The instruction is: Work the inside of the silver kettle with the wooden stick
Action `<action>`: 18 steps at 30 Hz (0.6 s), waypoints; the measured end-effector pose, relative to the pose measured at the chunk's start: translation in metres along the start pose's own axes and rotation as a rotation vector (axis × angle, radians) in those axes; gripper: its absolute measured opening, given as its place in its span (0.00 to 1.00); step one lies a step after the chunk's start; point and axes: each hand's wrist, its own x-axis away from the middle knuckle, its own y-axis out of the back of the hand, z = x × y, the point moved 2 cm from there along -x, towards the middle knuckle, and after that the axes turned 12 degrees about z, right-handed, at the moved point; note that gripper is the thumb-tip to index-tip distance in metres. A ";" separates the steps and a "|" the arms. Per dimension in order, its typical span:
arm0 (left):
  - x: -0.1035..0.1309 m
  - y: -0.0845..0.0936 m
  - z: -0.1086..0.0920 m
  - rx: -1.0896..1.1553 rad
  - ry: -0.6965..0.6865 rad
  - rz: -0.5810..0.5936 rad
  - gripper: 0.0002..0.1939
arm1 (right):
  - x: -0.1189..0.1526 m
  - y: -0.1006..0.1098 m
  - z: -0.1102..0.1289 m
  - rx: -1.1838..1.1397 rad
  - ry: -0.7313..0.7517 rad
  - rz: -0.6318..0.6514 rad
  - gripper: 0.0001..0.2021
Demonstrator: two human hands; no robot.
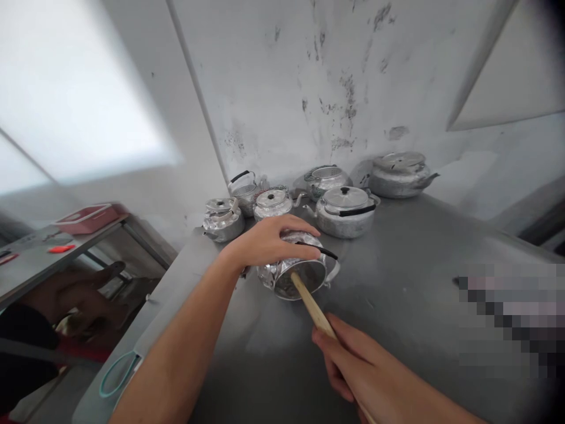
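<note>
A dented metal kettle (268, 274) is tipped on its side on the table, its round opening facing me. My left hand (282, 238) grips it from above, thumb by the black handle grip (330, 254) and fingers over the body. My right hand (348, 359) is closed around a wooden stick (311, 303), whose far end reaches into the kettle's opening. The stick's tip inside is hard to make out. Just behind stands a lidded kettle (348, 221) with a black handle, and another lidded kettle (271, 203) is beyond my left hand.
Along the stained wall are more kettles: a small one (225, 221), an open one (245, 197), another (326, 176) and a large one (399, 176). The grey table (410, 282) carries them. Left is a shelf with a pink basket (88, 221). A blurred patch covers the right.
</note>
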 end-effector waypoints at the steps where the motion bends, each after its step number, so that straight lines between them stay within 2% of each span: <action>1: 0.000 0.000 0.000 -0.004 0.000 -0.002 0.22 | 0.000 -0.001 0.003 -0.001 -0.023 0.004 0.19; 4: 0.001 0.000 -0.001 -0.020 0.000 -0.002 0.24 | -0.005 -0.001 0.008 -0.014 -0.023 0.044 0.16; 7: 0.001 -0.002 -0.003 -0.044 -0.002 0.015 0.27 | -0.013 0.003 0.007 -0.072 0.036 0.085 0.08; 10: 0.001 -0.003 -0.006 -0.055 -0.010 0.000 0.24 | -0.018 0.006 0.005 -0.175 0.091 0.119 0.12; 12: 0.001 -0.003 -0.007 -0.046 -0.014 -0.015 0.22 | -0.017 0.006 0.006 -0.206 0.114 0.116 0.11; 14: 0.001 -0.004 -0.008 -0.031 -0.012 -0.018 0.21 | -0.014 0.006 0.010 -0.180 0.124 0.081 0.09; 18: 0.000 -0.004 -0.006 -0.016 0.002 -0.015 0.22 | -0.007 0.002 0.013 -0.143 0.096 0.043 0.16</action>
